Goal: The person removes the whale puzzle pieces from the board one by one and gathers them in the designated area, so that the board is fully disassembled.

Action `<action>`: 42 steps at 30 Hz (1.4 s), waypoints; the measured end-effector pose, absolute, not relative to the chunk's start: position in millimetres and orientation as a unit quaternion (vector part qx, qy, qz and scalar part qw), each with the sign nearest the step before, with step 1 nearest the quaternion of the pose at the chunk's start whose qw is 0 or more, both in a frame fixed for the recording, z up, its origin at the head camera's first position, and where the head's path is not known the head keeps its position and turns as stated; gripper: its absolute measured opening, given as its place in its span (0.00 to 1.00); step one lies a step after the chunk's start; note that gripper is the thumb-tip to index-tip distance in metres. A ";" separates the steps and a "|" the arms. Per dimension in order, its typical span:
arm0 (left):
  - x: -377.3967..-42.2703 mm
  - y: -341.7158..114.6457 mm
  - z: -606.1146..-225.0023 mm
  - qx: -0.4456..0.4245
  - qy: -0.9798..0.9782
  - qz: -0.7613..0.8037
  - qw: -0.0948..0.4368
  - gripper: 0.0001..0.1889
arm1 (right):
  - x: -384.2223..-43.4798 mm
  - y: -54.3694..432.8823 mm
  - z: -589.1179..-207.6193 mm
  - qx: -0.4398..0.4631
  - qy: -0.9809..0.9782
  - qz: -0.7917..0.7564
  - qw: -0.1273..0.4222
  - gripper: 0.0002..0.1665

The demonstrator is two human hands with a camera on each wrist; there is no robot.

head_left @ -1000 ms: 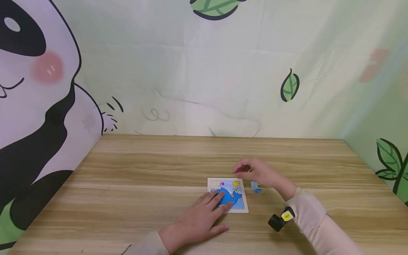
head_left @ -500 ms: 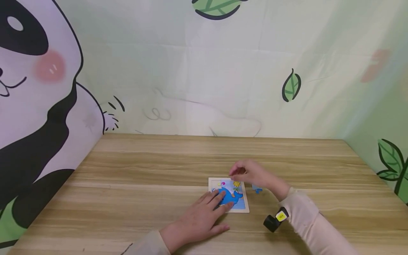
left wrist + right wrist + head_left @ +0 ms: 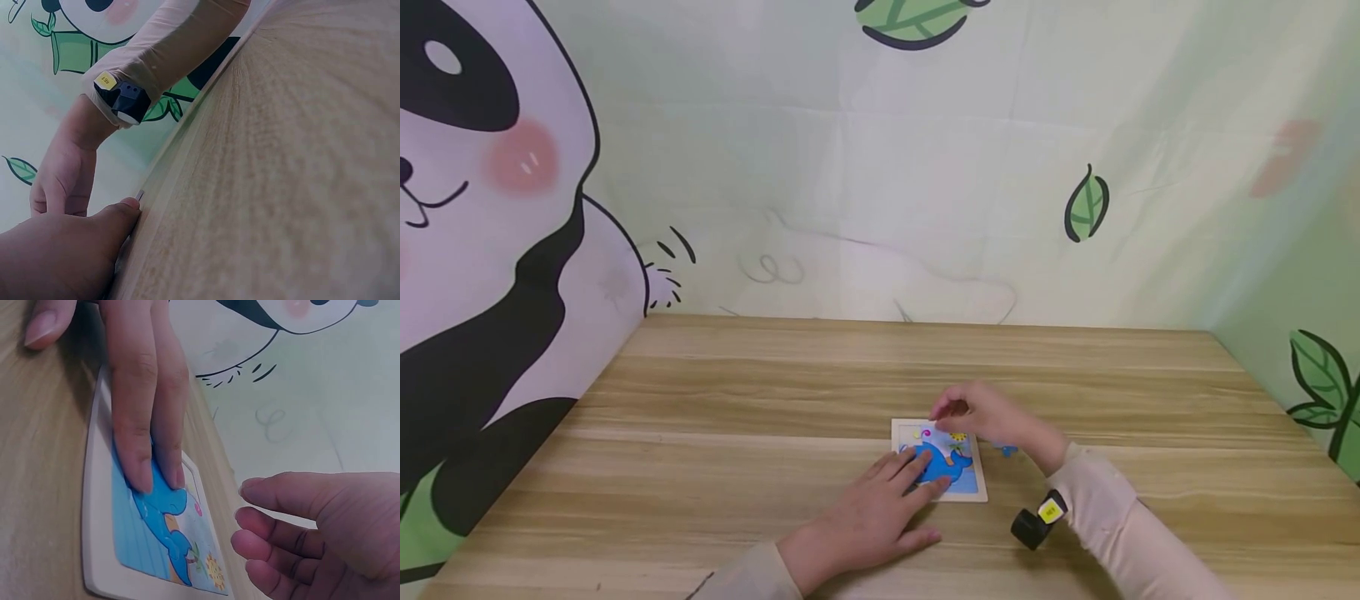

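Note:
A small framed jigsaw puzzle (image 3: 964,482) with a blue whale and a yellow sun lies flat on the table. My left hand (image 3: 865,521) rests on it, straight fingers pressing the whale in the right wrist view. Over the far edge of the frame, my right hand (image 3: 988,412) hovers with loosely bent fingers. In the right wrist view, the right hand (image 3: 331,531) has nothing between thumb and fingers, and the puzzle (image 3: 181,550) lies beside it. A loose blue puzzle piece (image 3: 1007,451) lies right of the frame, partly hidden behind the right hand.
The wood-grain table (image 3: 737,383) runs back to a pale wall cloth (image 3: 820,167) printed with a panda and leaves. A black wrist camera (image 3: 1032,528) with a yellow label sits on the right sleeve, close above the table.
My right hand has moved left along the puzzle's far edge and now covers more of the loose piece. My left hand has stayed on the puzzle.

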State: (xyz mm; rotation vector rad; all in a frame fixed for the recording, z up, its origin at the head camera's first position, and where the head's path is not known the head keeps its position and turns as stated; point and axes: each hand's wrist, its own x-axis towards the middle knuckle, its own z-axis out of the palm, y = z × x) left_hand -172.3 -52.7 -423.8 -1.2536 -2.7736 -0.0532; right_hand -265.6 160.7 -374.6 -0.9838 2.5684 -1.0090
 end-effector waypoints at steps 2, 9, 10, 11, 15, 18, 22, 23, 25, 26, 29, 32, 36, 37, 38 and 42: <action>-172.4 -52.8 -423.5 -0.410 -0.911 -0.017 0.046 0.31 | -265.8 159.1 -376.0 -0.333 0.872 -0.342 0.105 0.07; -172.9 -53.4 -423.5 -0.412 -0.910 -0.023 0.039 0.31 | -267.0 152.7 -381.3 -0.344 0.876 -0.327 0.085 0.06; -172.9 -53.6 -423.5 -0.413 -0.909 -0.024 0.041 0.31 | -267.1 151.6 -381.9 -0.344 0.877 -0.326 0.084 0.05; -172.8 -53.7 -423.7 -0.414 -0.909 -0.024 0.042 0.31 | -267.1 150.5 -382.3 -0.343 0.877 -0.325 0.085 0.05; -172.6 -54.5 -424.4 -0.416 -0.908 -0.026 0.046 0.32 | -266.9 146.5 -382.9 -0.338 0.881 -0.320 0.086 0.05; -172.6 -55.2 -425.1 -0.417 -0.907 -0.026 0.049 0.32 | -267.3 144.0 -383.4 -0.333 0.885 -0.314 0.085 0.05; -172.7 -55.3 -425.5 -0.417 -0.907 -0.026 0.049 0.32 | -268.6 141.4 -385.5 -0.327 0.892 -0.301 0.081 0.04; -172.7 -55.2 -425.5 -0.416 -0.907 -0.025 0.050 0.32 | -268.9 140.8 -386.1 -0.327 0.894 -0.297 0.081 0.05; -172.7 -54.9 -425.8 -0.416 -0.907 -0.024 0.052 0.32 | -269.4 139.5 -387.1 -0.325 0.897 -0.290 0.081 0.05; -172.6 -54.8 -425.8 -0.416 -0.907 -0.023 0.054 0.32 | -269.5 138.8 -387.5 -0.323 0.898 -0.287 0.082 0.05; -172.4 -54.6 -426.2 -0.418 -0.906 -0.018 0.064 0.31 | -269.8 137.4 -387.9 -0.324 0.900 -0.279 0.083 0.05; -172.2 -54.5 -426.0 -0.420 -0.904 -0.016 0.072 0.31 | -269.3 136.0 -387.5 -0.329 0.901 -0.269 0.082 0.04; -172.1 -54.1 -425.2 -0.419 -0.906 -0.017 0.065 0.31 | -269.0 134.1 -386.7 -0.338 0.902 -0.255 0.082 0.03; -172.1 -54.1 -424.9 -0.418 -0.906 -0.017 0.062 0.31 | -269.0 133.8 -386.6 -0.339 0.902 -0.254 0.083 0.03; -172.1 -54.0 -424.8 -0.417 -0.907 -0.017 0.059 0.31 | -268.9 133.5 -386.3 -0.340 0.902 -0.252 0.084 0.03; -172.3 -54.1 -425.3 -0.418 -0.906 -0.018 0.061 0.31 | -268.7 132.9 -385.2 -0.339 0.903 -0.248 0.088 0.03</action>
